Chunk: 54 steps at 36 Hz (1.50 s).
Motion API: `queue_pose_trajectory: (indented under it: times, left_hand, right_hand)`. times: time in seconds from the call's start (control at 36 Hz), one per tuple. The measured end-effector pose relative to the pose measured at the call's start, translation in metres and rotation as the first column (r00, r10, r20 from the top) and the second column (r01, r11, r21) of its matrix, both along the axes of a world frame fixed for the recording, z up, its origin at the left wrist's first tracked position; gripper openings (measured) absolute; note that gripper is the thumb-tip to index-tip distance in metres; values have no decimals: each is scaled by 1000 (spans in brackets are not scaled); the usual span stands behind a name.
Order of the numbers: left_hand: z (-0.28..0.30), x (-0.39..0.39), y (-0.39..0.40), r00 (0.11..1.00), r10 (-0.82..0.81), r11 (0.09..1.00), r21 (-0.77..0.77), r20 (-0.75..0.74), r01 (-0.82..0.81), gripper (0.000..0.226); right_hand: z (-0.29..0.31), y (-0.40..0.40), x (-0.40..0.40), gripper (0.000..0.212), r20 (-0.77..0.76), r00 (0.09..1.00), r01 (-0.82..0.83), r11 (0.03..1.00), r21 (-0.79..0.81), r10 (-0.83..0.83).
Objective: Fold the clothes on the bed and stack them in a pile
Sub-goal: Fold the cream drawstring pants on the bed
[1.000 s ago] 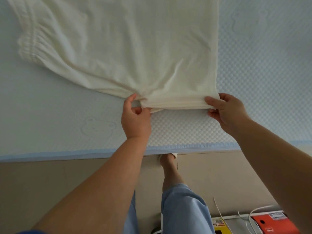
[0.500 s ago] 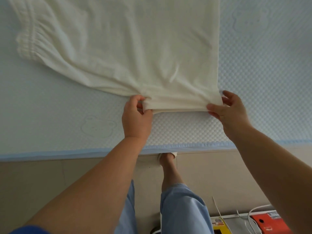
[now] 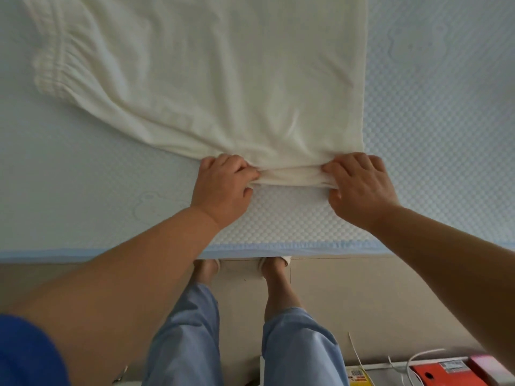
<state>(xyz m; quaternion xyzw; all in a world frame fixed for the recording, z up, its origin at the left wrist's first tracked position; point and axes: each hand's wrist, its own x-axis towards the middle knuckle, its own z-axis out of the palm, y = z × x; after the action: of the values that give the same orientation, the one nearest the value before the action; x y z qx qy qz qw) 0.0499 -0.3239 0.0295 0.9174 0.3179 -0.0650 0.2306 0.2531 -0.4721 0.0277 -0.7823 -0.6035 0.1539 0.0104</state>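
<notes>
One cream garment (image 3: 223,87) lies spread on the pale blue quilted bed (image 3: 432,135), its gathered elastic band (image 3: 53,65) at the far left and its near hem bunched close to the mattress edge. Left hand (image 3: 223,188) and right hand (image 3: 359,188) each pinch that near hem at its two corners, fingers curled over the cloth with thumbs tucked beneath, so a short roll of fabric is gathered between them. Soft creases fan from the grip into the cloth; the right side edge runs straight, the left side slopes away toward the band. Judged from this layout, folding of this piece appears to be at an early stage: the body is mostly flat and unfolded, and no finished pile is visible. Beyond the bed edge stand the person's legs in light blue trousers (image 3: 301,346), with an orange box (image 3: 437,374) on the floor.
</notes>
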Motion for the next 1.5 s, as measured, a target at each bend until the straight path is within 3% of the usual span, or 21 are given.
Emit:
queue_pose_trajectory:
  times: [0.11,0.25,0.36,0.42,0.53,0.64,0.75,0.86,0.92,1.0,1.14,1.36,1.5]
  left_hand:
    - [4,6,11,994,-30,999,43,102,26,5]
    - [17,19,25,988,-32,999,-31,152,37,30]
    - [17,34,42,959,262,935,-275,103,-226,12]
    - [13,43,53,923,382,862,-373,38,-342,10]
    - [1,67,81,879,472,794,-400,-68,-458,15]
    - [-13,81,100,850,522,774,-378,-72,-508,17]
    - [-21,84,109,825,560,726,-433,-81,-535,29]
    - [-21,80,111,873,467,774,-412,-140,-481,39]
    - [-21,79,113,858,493,751,-427,-144,-503,43]
    - [-19,80,116,826,549,702,-468,-125,-538,42]
    - [-23,82,118,831,546,709,-471,-105,-525,32]
    - [-22,73,109,834,546,809,-207,-83,-550,32]
    - [-20,74,99,802,593,804,-109,70,-585,34]
  right_hand:
    - [5,8,6,27,8,1000,-17,998,67,16]
    - [20,28,17,14,-249,963,122,991,60,-103]
    - [32,48,36,18,-434,801,356,911,-209,-412]
    - [33,62,46,20,-475,732,427,872,-240,-489]
    - [28,93,62,13,-519,597,587,774,-237,-612]
    - [15,116,73,10,-491,507,705,668,-237,-709]
    - [3,127,66,23,-426,505,743,629,-228,-751]
    - [4,125,57,26,-353,524,786,600,-152,-775]
    - [5,125,54,25,-348,517,797,588,-136,-782]
    - [6,125,51,20,-330,511,801,579,-151,-794]
    - [1,126,46,18,-306,516,801,577,-161,-801]
    - [-2,123,50,14,-264,598,751,644,-145,-757]
    - [-3,125,59,22,-254,645,727,681,-90,-721]
